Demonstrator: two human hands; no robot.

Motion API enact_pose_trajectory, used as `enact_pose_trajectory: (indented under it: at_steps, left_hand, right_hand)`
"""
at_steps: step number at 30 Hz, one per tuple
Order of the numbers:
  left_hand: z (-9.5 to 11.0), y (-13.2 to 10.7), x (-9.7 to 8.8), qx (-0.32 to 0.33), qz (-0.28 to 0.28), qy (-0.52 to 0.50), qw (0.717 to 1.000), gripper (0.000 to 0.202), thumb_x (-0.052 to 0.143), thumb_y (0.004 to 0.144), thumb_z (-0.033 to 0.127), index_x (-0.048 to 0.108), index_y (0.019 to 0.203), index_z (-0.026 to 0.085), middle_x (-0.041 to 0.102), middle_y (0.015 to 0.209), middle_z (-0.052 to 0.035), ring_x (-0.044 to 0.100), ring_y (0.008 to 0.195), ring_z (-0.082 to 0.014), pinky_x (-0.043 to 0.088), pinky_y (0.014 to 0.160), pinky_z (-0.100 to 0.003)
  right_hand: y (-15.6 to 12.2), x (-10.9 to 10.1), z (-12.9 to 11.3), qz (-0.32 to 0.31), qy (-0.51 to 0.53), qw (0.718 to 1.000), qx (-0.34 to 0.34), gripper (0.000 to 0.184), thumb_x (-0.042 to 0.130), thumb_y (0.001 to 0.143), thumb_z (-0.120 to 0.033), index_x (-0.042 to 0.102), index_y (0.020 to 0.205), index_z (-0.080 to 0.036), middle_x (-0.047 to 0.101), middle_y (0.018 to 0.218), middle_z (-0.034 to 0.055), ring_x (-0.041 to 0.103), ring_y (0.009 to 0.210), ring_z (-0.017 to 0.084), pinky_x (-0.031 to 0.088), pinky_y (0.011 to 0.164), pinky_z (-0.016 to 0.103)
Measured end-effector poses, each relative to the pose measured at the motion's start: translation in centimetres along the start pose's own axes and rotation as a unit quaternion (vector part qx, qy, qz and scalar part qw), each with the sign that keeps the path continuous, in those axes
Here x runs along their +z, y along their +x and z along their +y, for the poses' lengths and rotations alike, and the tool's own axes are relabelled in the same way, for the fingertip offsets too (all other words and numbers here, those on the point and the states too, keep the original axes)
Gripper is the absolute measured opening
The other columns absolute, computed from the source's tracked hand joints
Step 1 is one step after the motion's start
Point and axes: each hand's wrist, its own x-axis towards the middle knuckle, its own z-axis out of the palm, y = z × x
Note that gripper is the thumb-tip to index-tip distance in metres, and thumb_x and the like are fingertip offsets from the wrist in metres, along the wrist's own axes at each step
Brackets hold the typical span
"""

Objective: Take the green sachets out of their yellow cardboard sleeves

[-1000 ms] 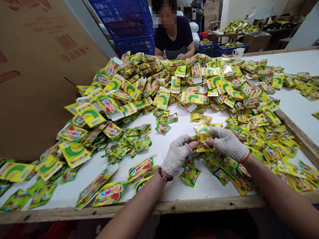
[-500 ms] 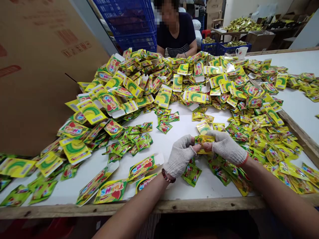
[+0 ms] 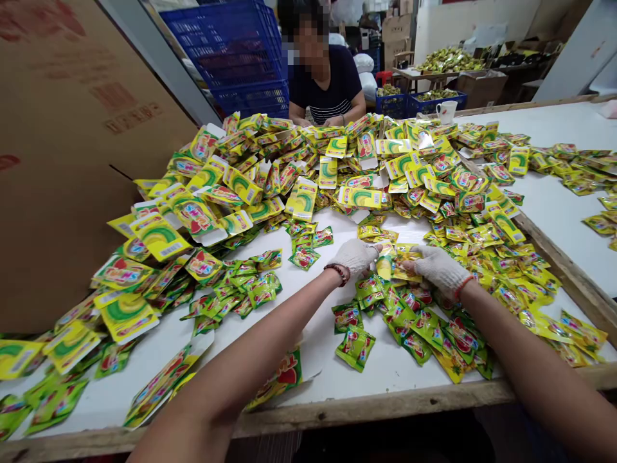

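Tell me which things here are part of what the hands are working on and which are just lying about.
In hand:
- left hand and right hand, both gloved, on yellow-green sachets
- loose sachets on the white table
- flat printed cartons heaped beside them

Lying about:
- white mug
- blue crates
- big cardboard sheet

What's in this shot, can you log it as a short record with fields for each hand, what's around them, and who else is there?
left hand: gloved left hand, on a yellow sachet
right hand: gloved right hand, on the same sachet
near hands: green sachets piled on the white table
further back: flat yellow cartons heaped across the table
other person: seated co-worker at the far side
background: blue crates, white mug
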Motion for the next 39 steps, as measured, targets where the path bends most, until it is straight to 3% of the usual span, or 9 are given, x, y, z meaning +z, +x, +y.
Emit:
enact_pose_trajectory:
  at_steps: [5, 8, 11, 14, 18, 22, 28, 34, 39]
  left_hand:
    - [1.2, -0.5, -0.4, -0.003, -0.045, -0.063, 0.997, 0.042, 0.07, 0.068, 0.059, 0.056, 0.064, 0.019, 0.056, 0.056, -0.0007, 0.056, 0.056, -0.0169, 0.043, 0.054, -0.026]
    - [1.3, -1.0, -0.8, -0.033, -0.099, -0.118, 0.987, 0.039, 0.063, 0.076, 0.056, 0.06, 0.08, 0.018, 0.061, 0.065, -0.0014, 0.058, 0.057, -0.0152, 0.048, 0.056, -0.027]
    - [0.7, -0.8, -1.8, -0.042, -0.09, -0.054, 0.994, 0.034, 0.059, 0.081, 0.05, 0.061, 0.074, 0.017, 0.058, 0.059, -0.0016, 0.058, 0.055, -0.0153, 0.048, 0.055, -0.027]
    - [0.0, -0.4, -3.2, -0.044, -0.032, 0.042, 0.998, 0.031, 0.067, 0.076, 0.046, 0.06, 0.069, 0.016, 0.061, 0.065, -0.0054, 0.063, 0.068, -0.0217, 0.049, 0.063, -0.031]
    - [0.6, -1.4, -3.1, -0.019, 0.051, 0.174, 0.983, 0.042, 0.065, 0.074, 0.056, 0.061, 0.087, 0.017, 0.068, 0.094, -0.0149, 0.063, 0.1, -0.0341, 0.049, 0.082, -0.042]
    - [1.9, -3.1, -0.3, 0.0, 0.02, 0.337, 0.941, 0.054, 0.064, 0.069, 0.062, 0.06, 0.099, 0.017, 0.069, 0.097, -0.0154, 0.067, 0.093, -0.0344, 0.052, 0.074, -0.04]
    - [1.7, -5.3, 0.3, 0.076, 0.028, 0.337, 0.938, 0.036, 0.061, 0.073, 0.044, 0.059, 0.098, 0.018, 0.064, 0.1, -0.0122, 0.064, 0.092, -0.0281, 0.052, 0.076, -0.037]
    - [-0.3, -9.8, 0.0, 0.166, 0.109, 0.266, 0.943, 0.046, 0.06, 0.074, 0.031, 0.052, 0.117, 0.017, 0.061, 0.103, -0.009, 0.06, 0.096, -0.0256, 0.052, 0.084, -0.038]
    - [-1.8, -10.6, -0.1, 0.212, 0.117, 0.258, 0.935, 0.067, 0.064, 0.071, 0.029, 0.043, 0.132, 0.011, 0.061, 0.107, -0.012, 0.06, 0.098, -0.028, 0.054, 0.084, -0.041]
  right_hand:
    - [-0.4, 1.8, -0.3, -0.059, 0.097, 0.989, -0.096, 0.039, 0.071, 0.07, -0.039, 0.062, 0.1, -0.016, 0.065, 0.071, -0.0008, 0.054, 0.053, 0.01, 0.047, 0.049, 0.021]
    - [-0.5, 2.0, -0.5, -0.085, 0.124, 0.98, -0.129, 0.041, 0.074, 0.068, -0.04, 0.065, 0.098, -0.015, 0.069, 0.082, 0.0037, 0.062, 0.068, 0.015, 0.053, 0.063, 0.027]
    - [-0.4, 1.3, -0.6, -0.083, 0.144, 0.978, -0.129, 0.042, 0.077, 0.066, -0.04, 0.066, 0.099, -0.016, 0.071, 0.088, 0.0055, 0.065, 0.072, 0.017, 0.055, 0.065, 0.029]
    - [-0.2, 0.4, -0.7, -0.044, 0.158, 0.977, -0.137, 0.041, 0.077, 0.068, -0.04, 0.066, 0.1, -0.017, 0.072, 0.089, 0.0056, 0.067, 0.073, 0.017, 0.055, 0.064, 0.029]
    - [0.1, 0.1, -0.6, 0.014, 0.077, 0.983, -0.168, 0.036, 0.075, 0.07, -0.039, 0.068, 0.098, -0.016, 0.072, 0.088, 0.0066, 0.066, 0.074, 0.019, 0.055, 0.064, 0.03]
    - [0.2, 0.6, -0.3, 0.067, 0.003, 0.977, -0.201, 0.031, 0.07, 0.075, -0.038, 0.068, 0.097, -0.016, 0.073, 0.088, 0.0062, 0.066, 0.075, 0.02, 0.055, 0.066, 0.031]
    - [-0.7, 0.5, -0.4, 0.132, 0.004, 0.959, -0.251, 0.033, 0.067, 0.081, -0.04, 0.066, 0.106, -0.018, 0.072, 0.093, 0.0062, 0.067, 0.081, 0.022, 0.057, 0.07, 0.034]
    - [-2.0, 1.7, -1.3, 0.053, 0.017, 0.962, -0.267, 0.038, 0.066, 0.082, -0.037, 0.065, 0.115, -0.017, 0.072, 0.104, 0.0072, 0.067, 0.089, 0.022, 0.056, 0.077, 0.034]
    - [-2.6, 2.0, -1.6, -0.026, -0.064, 0.97, -0.234, 0.028, 0.065, 0.081, -0.035, 0.07, 0.102, -0.017, 0.072, 0.096, 0.005, 0.066, 0.085, 0.021, 0.053, 0.074, 0.031]
